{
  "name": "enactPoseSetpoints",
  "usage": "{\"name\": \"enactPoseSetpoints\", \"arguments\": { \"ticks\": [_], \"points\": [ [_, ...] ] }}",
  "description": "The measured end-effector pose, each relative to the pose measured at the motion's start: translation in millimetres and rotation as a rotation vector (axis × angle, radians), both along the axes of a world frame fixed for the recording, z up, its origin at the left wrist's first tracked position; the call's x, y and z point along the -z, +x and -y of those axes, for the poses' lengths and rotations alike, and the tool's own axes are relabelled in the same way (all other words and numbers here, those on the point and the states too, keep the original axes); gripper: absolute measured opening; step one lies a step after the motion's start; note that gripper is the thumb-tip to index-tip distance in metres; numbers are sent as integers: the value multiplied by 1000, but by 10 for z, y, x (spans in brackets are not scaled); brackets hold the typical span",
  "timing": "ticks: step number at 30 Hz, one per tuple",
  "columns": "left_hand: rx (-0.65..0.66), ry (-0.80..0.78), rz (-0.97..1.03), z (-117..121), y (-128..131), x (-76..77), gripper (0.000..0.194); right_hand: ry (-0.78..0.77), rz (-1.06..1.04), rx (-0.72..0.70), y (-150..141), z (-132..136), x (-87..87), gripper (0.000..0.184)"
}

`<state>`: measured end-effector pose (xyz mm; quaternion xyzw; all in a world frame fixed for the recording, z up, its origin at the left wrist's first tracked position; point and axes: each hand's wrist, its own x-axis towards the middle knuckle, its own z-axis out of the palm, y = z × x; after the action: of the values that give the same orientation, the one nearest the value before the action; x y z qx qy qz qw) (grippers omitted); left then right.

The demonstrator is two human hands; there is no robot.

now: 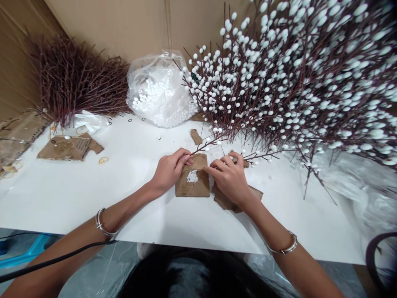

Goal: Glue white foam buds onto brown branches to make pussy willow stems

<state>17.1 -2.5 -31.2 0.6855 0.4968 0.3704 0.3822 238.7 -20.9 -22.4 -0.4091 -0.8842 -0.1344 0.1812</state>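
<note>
My left hand (171,170) is closed, its thumb and fingers pinching a dark brown twig (202,147). The twig slants up to the right and bears a few white berries. Beneath the fingertips lies a square of brown cardboard (194,188) with a patch of white paste (192,176) on it. My right hand (230,176) is bent over the cardboard's right side, fingers drawn together and pointing left. What those fingers hold, if anything, is hidden. A second berried twig (262,157) sticks out just right of that hand, and cardboard scraps (228,202) lie under its palm.
Bare brown twigs (77,78) are heaped at the back left. A clear plastic bag (161,93) of white berries stands mid-back. Many finished-looking berry branches (279,82) fill the right. Cardboard pieces (63,148) and rubber bands (103,160) lie on the white table (124,211).
</note>
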Motion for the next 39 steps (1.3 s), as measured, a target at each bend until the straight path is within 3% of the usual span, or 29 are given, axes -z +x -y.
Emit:
{"name": "enactPoseSetpoints", "arguments": {
  "ticks": [26,39],
  "points": [
    [-3,9,-47,0,-2,-27,20,-125,-89,-1,-27,-21,58,25],
    [6,-26,0,-8,-21,-26,21,-138,-150,47,49,-48,7,26]
  ]
}}
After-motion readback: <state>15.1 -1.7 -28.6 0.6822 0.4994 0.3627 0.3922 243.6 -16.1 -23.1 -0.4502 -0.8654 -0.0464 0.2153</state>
